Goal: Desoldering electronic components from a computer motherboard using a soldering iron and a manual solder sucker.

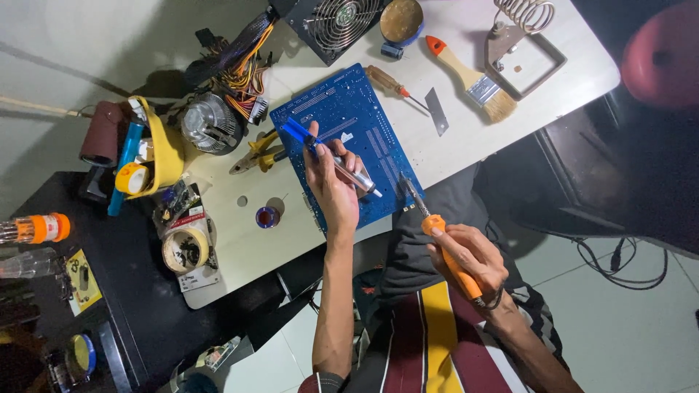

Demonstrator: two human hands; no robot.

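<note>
A blue circuit board [349,124] lies flat on the white table [466,138]. My left hand [331,185] rests over the board's near half and grips a blue desoldering pump [328,155], its white tip pointing at the board's near right edge. My right hand [470,258] holds an orange-handled soldering iron [437,236]; its metal tip touches the board's near right corner, close to the pump's tip.
On the table: a paintbrush [473,80], a small screwdriver [389,81], a soldering-iron stand [524,44], a power supply with fan [338,22], a cooler fan [207,124], pliers [255,156], a small solder spool [267,217] and tape rolls [186,251]. A black side table [138,291] stands left.
</note>
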